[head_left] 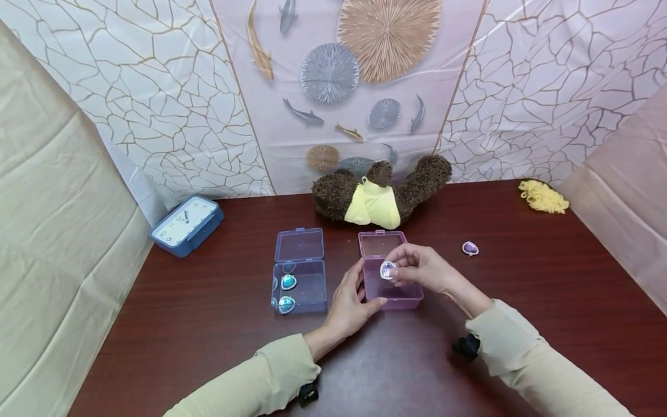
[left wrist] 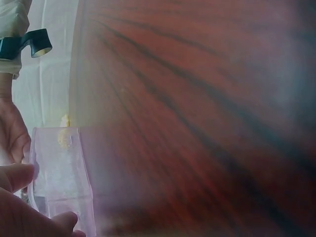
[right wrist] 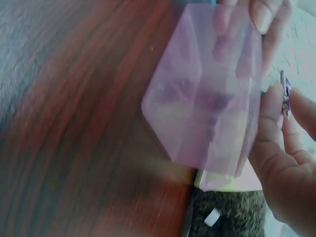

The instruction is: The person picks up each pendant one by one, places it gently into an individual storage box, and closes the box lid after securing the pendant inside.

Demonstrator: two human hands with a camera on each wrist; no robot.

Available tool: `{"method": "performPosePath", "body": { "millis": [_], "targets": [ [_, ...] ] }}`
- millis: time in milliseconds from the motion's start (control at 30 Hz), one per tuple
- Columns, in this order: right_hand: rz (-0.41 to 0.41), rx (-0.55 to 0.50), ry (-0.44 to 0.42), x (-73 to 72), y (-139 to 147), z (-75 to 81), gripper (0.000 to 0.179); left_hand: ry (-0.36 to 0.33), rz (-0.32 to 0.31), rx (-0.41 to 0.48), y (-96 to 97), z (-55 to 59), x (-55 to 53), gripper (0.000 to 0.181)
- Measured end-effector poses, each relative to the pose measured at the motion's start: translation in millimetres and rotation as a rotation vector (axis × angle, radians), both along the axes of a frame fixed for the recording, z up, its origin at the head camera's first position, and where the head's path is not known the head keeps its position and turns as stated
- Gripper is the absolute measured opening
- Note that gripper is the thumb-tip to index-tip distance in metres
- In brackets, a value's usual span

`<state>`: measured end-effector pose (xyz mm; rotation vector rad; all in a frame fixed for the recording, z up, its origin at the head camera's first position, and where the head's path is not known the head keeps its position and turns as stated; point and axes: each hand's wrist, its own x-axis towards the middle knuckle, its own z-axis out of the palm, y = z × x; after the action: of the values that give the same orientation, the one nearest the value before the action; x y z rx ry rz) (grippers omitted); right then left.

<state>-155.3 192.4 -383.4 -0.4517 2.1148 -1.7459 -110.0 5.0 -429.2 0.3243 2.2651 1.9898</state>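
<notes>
Purple gem with a white beaded rim [head_left: 387, 270] is pinched at the tips of the person's right hand [head_left: 423, 270], with the thumb against its right side and the fingers bent over from behind. Most of its face shows past the fingertips, at the leftmost end of the grip, with the palm and wrist off to its right. From the right wrist the gem is seen edge-on, a thin upright strip between thumb and fingers. In the head view it appears over the open compartment of a translucent pink plastic box [head_left: 403, 303], toward the back of that compartment; how high it is above the floor, I cannot tell.

The left hand [head_left: 348, 304] holds the front left corner of the pink box, its thumb laid along the front edge and its fingers along the left wall. The pink lid [head_left: 383, 245] stands open at the back.

Just left of that hand is a translucent blue plastic box [head_left: 308, 295], also with its lid open; two teal gems with white beaded rims [head_left: 289, 282] lie one behind the other along its left side. A second purple gem with a pale beaded rim [head_left: 470, 248] lies on the dark reddish-brown table [head_left: 521, 289], beyond the right hand and well apart from both boxes.
</notes>
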Motion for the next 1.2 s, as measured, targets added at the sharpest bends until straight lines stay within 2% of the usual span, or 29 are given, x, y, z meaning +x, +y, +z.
{"method": "performPosePath", "body": {
  "millis": [133, 300, 667, 967, 1200],
  "targets": [
    [0.067, 0.041, -0.01, 1.2, -10.2, -3.1, 0.026, 0.0, 0.0, -0.01, -0.2, 0.5, 0.0, 0.085],
    [0.08, 0.125, -0.02, 1.9, -20.7, -7.3, 0.02, -0.005, -0.005, -0.007, -0.1, -0.2, 0.0, 0.085],
    [0.189, 0.27, 0.058, -0.6, -29.0, -11.8, 0.013, 0.003, -0.005, 0.009, -0.3, 0.8, 0.5, 0.086],
    [0.136, 0.478, 0.105, -1.4, -35.5, -12.8, 0.009, 0.018, -0.004, -0.002, -0.5, 0.4, 0.5, 0.085],
    [0.105, 0.553, 0.131, 0.8, -37.0, -12.3, 0.007, 0.023, -0.008, 0.03, 0.0, -0.1, 0.6, 0.085]
  ]
}}
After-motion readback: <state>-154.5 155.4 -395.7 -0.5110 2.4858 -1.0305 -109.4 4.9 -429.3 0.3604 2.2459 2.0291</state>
